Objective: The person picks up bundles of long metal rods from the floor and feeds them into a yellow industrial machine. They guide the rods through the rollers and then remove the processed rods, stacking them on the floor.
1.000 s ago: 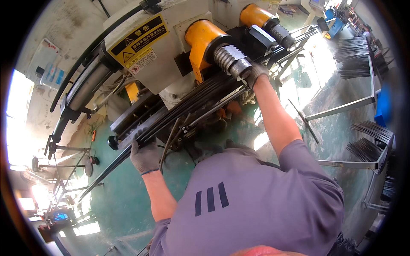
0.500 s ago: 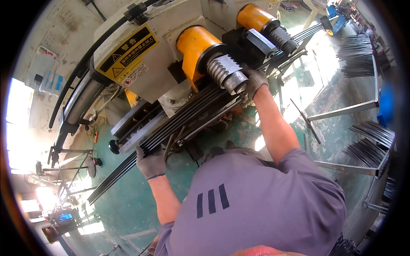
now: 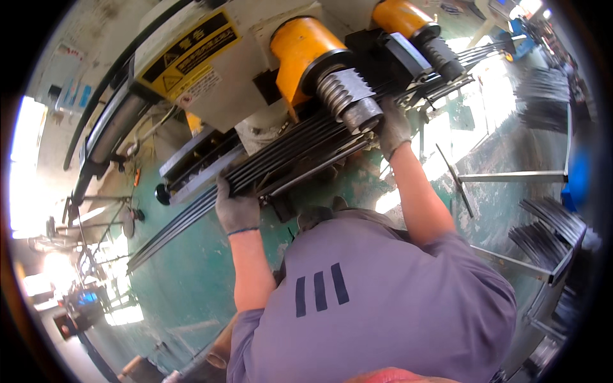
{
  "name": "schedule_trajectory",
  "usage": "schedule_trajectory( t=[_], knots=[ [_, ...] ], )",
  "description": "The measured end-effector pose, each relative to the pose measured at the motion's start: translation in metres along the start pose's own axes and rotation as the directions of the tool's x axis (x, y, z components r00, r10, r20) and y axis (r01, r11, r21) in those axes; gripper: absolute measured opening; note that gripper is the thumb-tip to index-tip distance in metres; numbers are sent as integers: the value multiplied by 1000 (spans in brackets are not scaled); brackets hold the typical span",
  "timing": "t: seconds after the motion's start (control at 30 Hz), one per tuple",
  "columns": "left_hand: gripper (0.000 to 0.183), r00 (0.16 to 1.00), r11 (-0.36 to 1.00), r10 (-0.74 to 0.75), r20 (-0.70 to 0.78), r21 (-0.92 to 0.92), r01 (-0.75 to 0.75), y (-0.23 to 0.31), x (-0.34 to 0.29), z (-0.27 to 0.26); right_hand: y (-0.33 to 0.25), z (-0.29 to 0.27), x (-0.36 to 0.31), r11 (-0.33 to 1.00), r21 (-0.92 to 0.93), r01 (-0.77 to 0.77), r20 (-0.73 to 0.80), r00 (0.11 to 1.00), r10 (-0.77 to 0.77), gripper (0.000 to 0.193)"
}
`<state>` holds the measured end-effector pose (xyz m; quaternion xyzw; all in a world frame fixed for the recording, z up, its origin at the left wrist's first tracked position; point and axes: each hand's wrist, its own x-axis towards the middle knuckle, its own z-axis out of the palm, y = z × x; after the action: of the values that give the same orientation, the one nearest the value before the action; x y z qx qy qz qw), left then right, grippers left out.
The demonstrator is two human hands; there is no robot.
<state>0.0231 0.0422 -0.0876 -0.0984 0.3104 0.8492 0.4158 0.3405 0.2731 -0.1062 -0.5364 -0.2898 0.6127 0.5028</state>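
Observation:
Several long dark metal rods (image 3: 182, 225) lie side by side, running slantwise from the lower left up past a white machine (image 3: 239, 80). My left hand (image 3: 237, 207), in a grey glove, is closed around them near the machine's left end, thumb on top and the other fingers underneath. Farther right, my gloved right hand (image 3: 393, 131) is closed at the same bundle, just beside a threaded steel roller (image 3: 348, 99); its fingertips are partly hidden. Above the rods, this roller sticks out of a yellow housing (image 3: 305, 54).
A second yellow housing (image 3: 402, 19) with a threaded end stands farther right. Metal racks hold bundles of thin rods (image 3: 546, 233) along the right side. A black curved arm (image 3: 105, 137) bends down at the left, over a green floor (image 3: 172, 287).
The view has shifted slightly, so the machine sits a little differently in the picture. Both hands keep their hold on the rods, with little visible movement along them.

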Motion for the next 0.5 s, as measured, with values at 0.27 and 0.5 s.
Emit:
schedule_trajectory(
  t=[0.27, 0.5],
  knots=[
    [33, 982, 980, 176, -69, -81, -181, 74, 15, -42, 28, -102, -7, 990, 7, -139, 25, 990, 139, 70],
    [32, 979, 994, 91, 183, 40, -100, 19, 1, -17, 57, -111, -5, 965, -91, -244, 16, 969, 247, 64]
  ],
)
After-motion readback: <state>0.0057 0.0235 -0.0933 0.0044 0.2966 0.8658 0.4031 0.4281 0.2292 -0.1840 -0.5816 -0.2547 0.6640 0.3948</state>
